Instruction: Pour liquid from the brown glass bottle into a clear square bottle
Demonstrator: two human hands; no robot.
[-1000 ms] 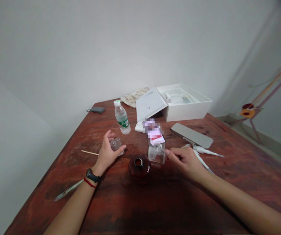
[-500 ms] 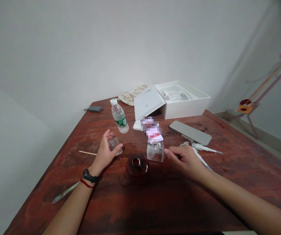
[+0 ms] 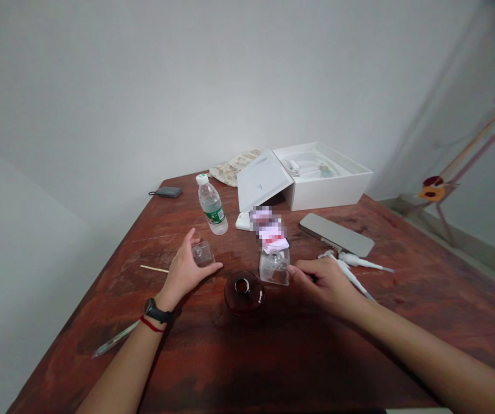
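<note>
My left hand [image 3: 186,269] rests around the near left side of a clear square glass bottle [image 3: 205,255], thumb and fingers spread apart. Part of that bottle is hidden behind the hand. To the right stands another clear square glass bottle [image 3: 273,269], its right edge pinched by the thumb and finger of my right hand [image 3: 326,282]. The other fingers of this hand are curled under. Between the two hands, nearer to me, sits a round dark brown glass bottle [image 3: 244,294] with an uncapped neck.
A water bottle [image 3: 213,208] stands behind. Further back are an open white box [image 3: 327,191] and its tilted lid [image 3: 261,179]. A grey case [image 3: 337,234] and white droppers [image 3: 362,262] lie right. A thin stick [image 3: 154,268] and a clear tube [image 3: 115,339] lie left.
My left thumb has swung out from the left clear bottle. My right fingertips have come slightly left onto the other bottle's edge. The bottles keep their places.
</note>
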